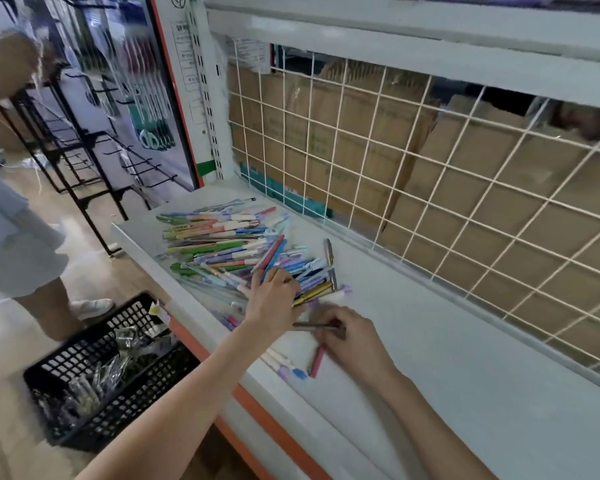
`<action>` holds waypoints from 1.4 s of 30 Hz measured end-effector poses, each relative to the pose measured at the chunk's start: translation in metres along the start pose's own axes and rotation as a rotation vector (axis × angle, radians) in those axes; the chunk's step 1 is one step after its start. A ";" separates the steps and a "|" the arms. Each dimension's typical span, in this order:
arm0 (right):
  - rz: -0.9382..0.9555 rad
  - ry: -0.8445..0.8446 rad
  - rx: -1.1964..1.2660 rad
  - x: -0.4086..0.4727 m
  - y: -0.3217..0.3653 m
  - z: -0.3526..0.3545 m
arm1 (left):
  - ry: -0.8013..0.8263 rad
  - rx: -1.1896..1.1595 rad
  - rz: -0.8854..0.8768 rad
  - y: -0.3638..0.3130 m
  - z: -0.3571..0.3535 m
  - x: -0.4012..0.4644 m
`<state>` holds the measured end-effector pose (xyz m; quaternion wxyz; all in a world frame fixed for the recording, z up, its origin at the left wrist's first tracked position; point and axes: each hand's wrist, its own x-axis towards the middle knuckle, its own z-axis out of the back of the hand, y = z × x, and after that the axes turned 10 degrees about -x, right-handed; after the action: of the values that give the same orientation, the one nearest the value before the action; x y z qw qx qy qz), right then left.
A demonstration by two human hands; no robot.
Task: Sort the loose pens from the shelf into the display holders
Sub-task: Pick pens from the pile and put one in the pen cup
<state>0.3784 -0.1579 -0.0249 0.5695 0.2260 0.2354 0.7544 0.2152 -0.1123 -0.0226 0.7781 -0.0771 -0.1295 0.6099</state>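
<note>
Left hand point(272, 299) curled on pile point(229, 247), pinching pink and blue pens point(272, 254) that angle up and away. Right hand point(350, 336) curled round grey pen point(317, 326), lying crosswise. Gold pen point(314, 292) just beyond, nearer left hand, long axis pointing right. Pile mid-shelf point(465, 358); holders not seen.

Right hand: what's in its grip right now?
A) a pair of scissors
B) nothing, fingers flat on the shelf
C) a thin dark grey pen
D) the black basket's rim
C: the right hand has its fingers curled round a thin dark grey pen just above the white shelf, near the left hand, which rests on the pile of pens.
</note>
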 end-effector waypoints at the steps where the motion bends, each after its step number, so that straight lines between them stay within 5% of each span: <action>1: -0.021 -0.012 0.085 -0.002 0.000 0.005 | 0.018 0.022 -0.009 0.000 0.000 0.001; 8: -0.282 -0.170 0.607 -0.009 -0.016 0.017 | -0.043 0.121 -0.077 0.007 -0.005 -0.011; 15: -0.354 -0.275 1.032 -0.014 -0.015 0.016 | -0.101 -0.154 -0.024 0.007 0.014 -0.014; 22: -0.366 -0.404 1.197 -0.019 -0.003 0.020 | -0.171 -0.561 0.067 0.003 0.027 -0.016; 31: -0.328 -0.573 1.269 -0.042 0.009 0.033 | -0.047 -1.007 0.067 -0.001 0.032 -0.015; 35: -0.301 -0.614 1.237 -0.059 0.012 0.037 | 0.025 -1.385 0.095 -0.015 0.036 -0.031; 42: -0.281 -0.711 1.191 -0.086 0.015 0.053 | 0.210 -1.519 -0.008 -0.039 0.040 -0.054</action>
<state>0.4205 -0.2394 0.0198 0.4832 0.6993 0.4347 0.2974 0.2279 -0.1760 0.0208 0.5221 -0.6477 -0.4385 0.3401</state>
